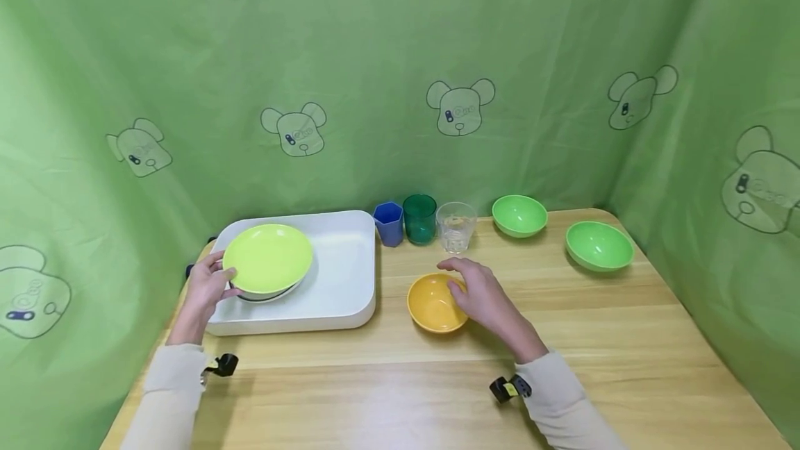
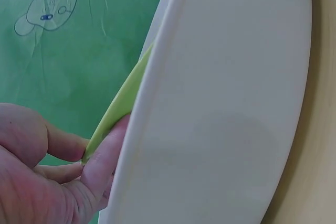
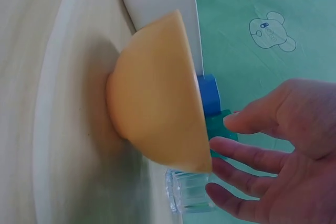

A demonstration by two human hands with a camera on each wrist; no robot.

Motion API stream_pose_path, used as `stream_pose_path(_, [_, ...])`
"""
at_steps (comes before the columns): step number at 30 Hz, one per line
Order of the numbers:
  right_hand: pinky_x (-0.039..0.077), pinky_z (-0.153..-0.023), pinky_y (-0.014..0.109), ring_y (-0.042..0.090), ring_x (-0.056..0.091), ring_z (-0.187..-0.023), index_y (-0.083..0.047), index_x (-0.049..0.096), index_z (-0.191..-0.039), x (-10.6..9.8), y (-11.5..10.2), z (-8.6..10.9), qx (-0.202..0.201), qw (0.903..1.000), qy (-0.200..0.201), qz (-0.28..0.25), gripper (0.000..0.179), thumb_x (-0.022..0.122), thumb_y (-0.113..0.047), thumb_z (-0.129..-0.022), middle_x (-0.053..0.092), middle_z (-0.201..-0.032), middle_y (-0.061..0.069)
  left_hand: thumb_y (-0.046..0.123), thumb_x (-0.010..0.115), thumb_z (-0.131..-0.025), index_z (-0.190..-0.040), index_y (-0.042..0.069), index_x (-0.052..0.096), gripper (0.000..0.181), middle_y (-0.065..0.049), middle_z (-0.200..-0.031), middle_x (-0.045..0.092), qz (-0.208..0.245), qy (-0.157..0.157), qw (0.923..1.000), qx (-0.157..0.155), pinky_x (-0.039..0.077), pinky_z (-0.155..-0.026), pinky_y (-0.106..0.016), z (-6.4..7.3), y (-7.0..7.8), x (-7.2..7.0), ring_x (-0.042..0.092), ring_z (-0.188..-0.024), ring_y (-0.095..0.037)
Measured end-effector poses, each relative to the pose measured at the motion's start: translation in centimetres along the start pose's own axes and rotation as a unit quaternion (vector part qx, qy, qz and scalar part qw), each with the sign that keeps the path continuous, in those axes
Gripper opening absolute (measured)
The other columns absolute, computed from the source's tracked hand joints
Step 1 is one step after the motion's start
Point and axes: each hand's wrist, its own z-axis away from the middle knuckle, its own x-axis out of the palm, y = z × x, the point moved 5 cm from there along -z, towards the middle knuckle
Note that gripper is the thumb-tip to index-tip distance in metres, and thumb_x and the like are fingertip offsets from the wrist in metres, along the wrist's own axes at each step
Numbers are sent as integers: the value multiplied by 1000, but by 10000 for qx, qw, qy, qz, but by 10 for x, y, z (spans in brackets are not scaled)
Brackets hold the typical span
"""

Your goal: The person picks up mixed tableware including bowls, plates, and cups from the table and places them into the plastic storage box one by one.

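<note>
My left hand (image 1: 207, 285) pinches the left rim of a yellow-green plate (image 1: 269, 257), thumb on one side and fingers on the other. This plate lies over a white dish with a dark rim (image 1: 265, 296), mostly hidden, inside the white tray (image 1: 350, 301). In the left wrist view the tray's wall (image 2: 226, 93) covers most of the plate (image 2: 123, 95). At the right rim of an orange bowl (image 1: 431, 305) is my right hand (image 1: 481, 294). Its thumb and fingers are spread apart, fingertips right at the rim in the right wrist view, with the bowl (image 3: 155, 95) upright on the table.
Behind the orange bowl stand a blue hexagonal cup (image 1: 389, 225), a dark green cup (image 1: 419, 219) and a clear glass (image 1: 456, 226). Two green bowls (image 1: 519, 216) sit at the back right of the wooden table (image 1: 400, 394). Green curtains (image 1: 387, 40) hang around the table.
</note>
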Motion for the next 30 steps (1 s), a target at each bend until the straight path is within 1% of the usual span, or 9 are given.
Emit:
stream_pose_path(3, [48, -106, 55, 38, 59, -125, -2, 65, -130, 1, 3, 1, 59, 10000, -32, -27, 37, 65, 4, -94, 66, -131, 17, -8, 45, -101, -159, -10, 15, 65, -27, -135, 42, -33, 71, 9999, -64, 62, -72, -29, 1, -3, -4, 61, -77, -5])
stream_pose_path(6, [49, -105, 55, 38, 60, -123, -2, 64, -131, 2, 5, 3, 97, 9999, -12, -38, 38, 65, 4, -94, 66, -131, 18, -8, 45, -101, -159, -10, 16, 64, -24, -133, 43, -78, 75, 9999, -124, 62, -74, -29, -2, -4, -5, 60, -78, -5])
stream_pose_path(11, [51, -102, 55, 38, 62, -119, -1, 61, -134, 2, 9, 6, 192, 9998, 47, -69, 41, 65, 4, -94, 67, -127, 20, -8, 46, -101, -158, -11, 16, 65, -20, -126, 43, -158, -41, 9997, -201, 62, -76, -30, -6, -5, -7, 60, -78, -7])
stream_pose_path(16, [52, -100, 55, 38, 64, -114, 0, 59, -138, 3, 10, 5, 229, 9997, 19, -79, 45, 65, 4, -94, 68, -123, 22, -9, 45, -101, -157, -12, 14, 65, -20, -125, 42, -214, -121, 9993, -287, 62, -77, -31, -6, -7, -12, 61, -76, -8])
stream_pose_path(23, [56, -94, 53, 38, 65, -109, 2, 58, -139, 5, 14, 7, 413, 9991, -43, -32, 45, 63, 4, -94, 67, -120, 23, -9, 43, -101, -156, -16, 10, 64, -20, -121, 40, -162, -378, 9985, -368, 62, -78, -30, -9, -12, -12, 62, -75, -9])
stream_pose_path(27, [57, -92, 52, 38, 66, -106, 3, 58, -139, 4, 15, 8, 494, 9988, -45, -27, 45, 62, 4, -94, 68, -118, 23, -8, 42, -102, -155, -17, 10, 63, -24, -126, 41, -178, -447, 9978, -453, 62, -80, -30, -10, -16, -12, 63, -75, -8])
stream_pose_path(30, [57, -92, 51, 38, 66, -107, 3, 58, -138, 4, 15, 8, 580, 9983, -36, -14, 44, 62, 4, -94, 68, -119, 24, -5, 45, -103, -156, -16, 10, 64, -25, -130, 40, -210, -428, 9976, -498, 62, -80, -29, -10, -17, -13, 63, -76, -8])
